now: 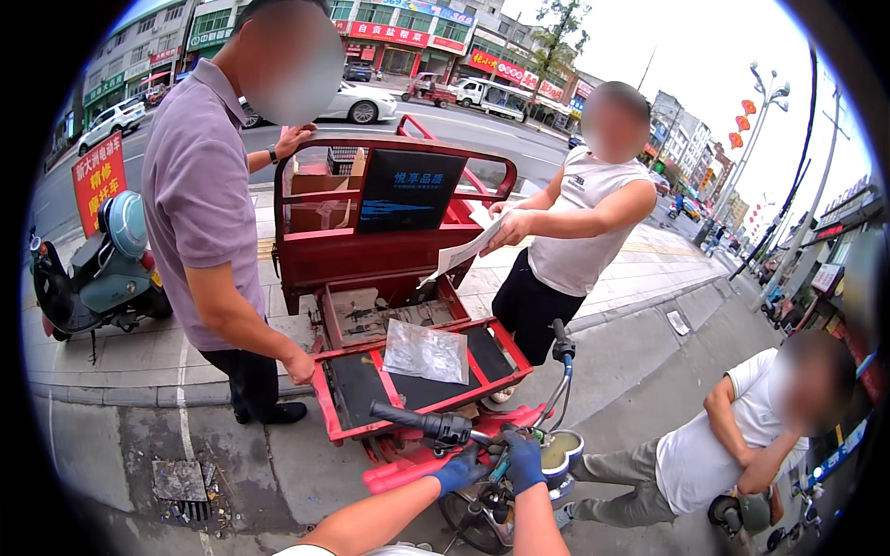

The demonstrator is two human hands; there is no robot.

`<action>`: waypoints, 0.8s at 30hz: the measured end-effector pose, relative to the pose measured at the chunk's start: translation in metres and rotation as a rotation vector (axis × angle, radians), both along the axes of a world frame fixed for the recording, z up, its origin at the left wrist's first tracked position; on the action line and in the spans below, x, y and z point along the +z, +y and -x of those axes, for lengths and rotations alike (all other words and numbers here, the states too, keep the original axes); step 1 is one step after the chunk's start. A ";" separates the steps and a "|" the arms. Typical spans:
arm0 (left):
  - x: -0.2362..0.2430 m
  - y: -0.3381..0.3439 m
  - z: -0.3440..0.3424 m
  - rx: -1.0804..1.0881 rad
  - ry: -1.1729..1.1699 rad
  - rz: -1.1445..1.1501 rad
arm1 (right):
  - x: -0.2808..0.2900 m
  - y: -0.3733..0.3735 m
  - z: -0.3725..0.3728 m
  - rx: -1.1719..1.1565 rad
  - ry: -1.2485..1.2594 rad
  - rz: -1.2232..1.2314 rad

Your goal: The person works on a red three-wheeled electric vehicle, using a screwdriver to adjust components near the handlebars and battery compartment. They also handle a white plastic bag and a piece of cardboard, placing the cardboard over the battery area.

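Both my hands wear blue gloves and work at the middle of a red cargo tricycle's handlebar [459,432]. My left hand [461,471] is closed beside the bar's centre, its fingertips turned in among the cables. Close by on the right, my right hand [525,459] is also closed, next to a slim teal piece [501,466] between the hands. What either hand grips is too small and covered to make out. Just right of my right hand is a round headlight housing [561,454]. The front wheel [477,519] shows below my hands.
Beyond the handlebar, the tipped-up seat base [352,394] carries a clear plastic bag [426,352]. A person [209,176] at left grips its edge. Another person [593,222] holds papers [473,243]. A third person [714,435] crouches at right. A scooter [111,269] stands far left.
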State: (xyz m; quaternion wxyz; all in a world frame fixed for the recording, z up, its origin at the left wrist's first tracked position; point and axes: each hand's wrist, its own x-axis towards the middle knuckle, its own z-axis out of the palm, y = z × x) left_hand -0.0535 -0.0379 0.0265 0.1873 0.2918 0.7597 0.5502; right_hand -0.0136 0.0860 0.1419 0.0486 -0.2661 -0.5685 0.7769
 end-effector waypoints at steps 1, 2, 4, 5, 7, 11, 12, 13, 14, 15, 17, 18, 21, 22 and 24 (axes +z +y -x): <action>0.003 0.004 0.002 -0.017 -0.086 -0.017 | 0.001 0.001 0.000 -0.015 -0.022 -0.005; 0.006 0.007 0.009 -0.034 -0.171 -0.031 | 0.000 0.003 0.001 -0.029 -0.044 -0.008; 0.014 0.008 0.014 -0.049 -0.227 0.017 | 0.002 0.005 -0.002 -0.036 -0.100 -0.025; 0.015 0.008 0.013 -0.037 -0.199 0.068 | 0.004 0.002 -0.003 -0.050 -0.104 -0.043; 0.029 0.003 0.006 -0.029 -0.146 0.178 | 0.009 -0.006 -0.005 -0.092 -0.125 -0.069; 0.004 -0.018 -0.016 -0.173 -0.196 0.199 | -0.054 0.010 -0.021 0.029 -0.175 -0.890; -0.017 -0.035 -0.020 -0.187 -0.171 0.137 | -0.041 -0.005 -0.025 0.063 -0.200 -0.816; -0.026 -0.046 -0.021 -0.136 -0.091 0.147 | -0.032 -0.015 -0.031 -0.021 -0.213 -0.712; -0.034 -0.054 -0.021 -0.084 -0.009 0.152 | -0.026 -0.020 -0.037 -0.102 -0.223 -0.612; -0.041 -0.062 -0.028 -0.027 0.063 0.160 | -0.028 -0.024 -0.046 -0.174 -0.243 -0.510; -0.021 -0.065 -0.032 0.090 0.292 0.079 | -0.057 -0.009 -0.072 -0.270 -0.095 -0.850; -0.012 -0.068 -0.026 0.114 0.443 0.124 | -0.054 -0.014 -0.083 -0.269 -0.127 -0.737; 0.007 -0.074 -0.025 0.081 0.286 0.036 | -0.072 -0.008 -0.112 -0.191 -0.139 -0.504; 0.015 -0.078 -0.028 0.117 0.304 0.003 | -0.073 -0.008 -0.120 -0.123 -0.172 -0.605; 0.033 -0.081 -0.040 0.181 0.345 -0.075 | -0.110 0.012 -0.145 -0.025 -0.177 -0.857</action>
